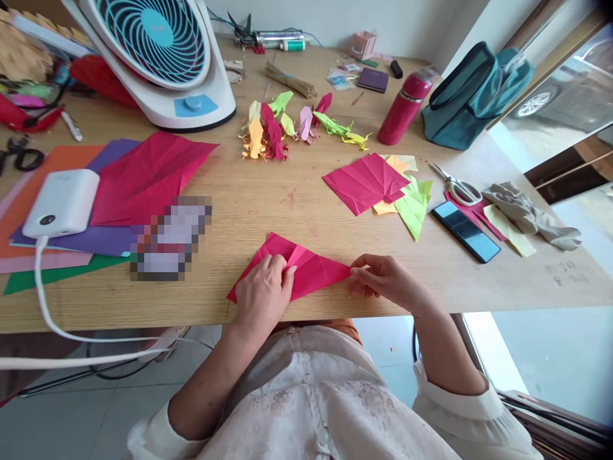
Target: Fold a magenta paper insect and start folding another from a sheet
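Note:
A red sheet of origami paper (313, 275), folded and creased, lies at the table's front edge before me. My left hand (265, 281) rests on its left half, fingers curled over and pinching a raised fold. At the paper's right tip, my right hand (380, 278) pinches the pointed corner between thumb and forefinger. Part of the paper is hidden under the left hand. Beyond it, to the right, a creased red paper piece (364, 182) overlaps a green folded paper (416, 206) and some orange ones.
Several folded paper figures (275, 131) stand mid-table. A white fan (191, 105), power bank (62, 203) and stacked coloured sheets (112, 239) occupy the left. To the right are a red bottle (405, 108), teal bag (460, 96), scissors (460, 188), phone (467, 231) and grey gloves (531, 214).

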A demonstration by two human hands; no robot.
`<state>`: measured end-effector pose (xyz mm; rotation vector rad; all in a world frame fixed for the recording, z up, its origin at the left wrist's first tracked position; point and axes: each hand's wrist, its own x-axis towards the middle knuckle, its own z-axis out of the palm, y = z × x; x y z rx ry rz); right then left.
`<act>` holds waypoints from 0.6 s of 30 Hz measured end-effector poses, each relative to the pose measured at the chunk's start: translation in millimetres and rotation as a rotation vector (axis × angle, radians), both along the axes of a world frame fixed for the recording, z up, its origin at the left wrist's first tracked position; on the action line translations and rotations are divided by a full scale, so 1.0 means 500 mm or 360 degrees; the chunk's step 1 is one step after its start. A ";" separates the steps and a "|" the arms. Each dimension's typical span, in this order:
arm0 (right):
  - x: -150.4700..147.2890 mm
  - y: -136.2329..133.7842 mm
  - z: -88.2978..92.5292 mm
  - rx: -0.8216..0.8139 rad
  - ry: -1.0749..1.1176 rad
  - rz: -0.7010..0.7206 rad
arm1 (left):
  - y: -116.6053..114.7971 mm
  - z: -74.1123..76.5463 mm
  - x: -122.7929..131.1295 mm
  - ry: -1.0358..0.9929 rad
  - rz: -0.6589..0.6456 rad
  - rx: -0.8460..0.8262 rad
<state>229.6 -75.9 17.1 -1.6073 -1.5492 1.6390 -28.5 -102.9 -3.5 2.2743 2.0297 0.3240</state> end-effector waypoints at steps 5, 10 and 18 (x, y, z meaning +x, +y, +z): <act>-0.010 -0.004 -0.012 -0.0187 0.0196 -0.0093 | 0.000 -0.004 -0.005 -0.0086 -0.0003 0.0007; -0.021 -0.009 -0.030 -0.0068 0.0294 -0.0221 | -0.001 -0.010 -0.010 -0.0219 -0.0010 0.0049; -0.056 0.026 -0.024 0.0212 0.0191 -0.0120 | 0.018 0.010 -0.013 -0.0169 -0.0071 0.0090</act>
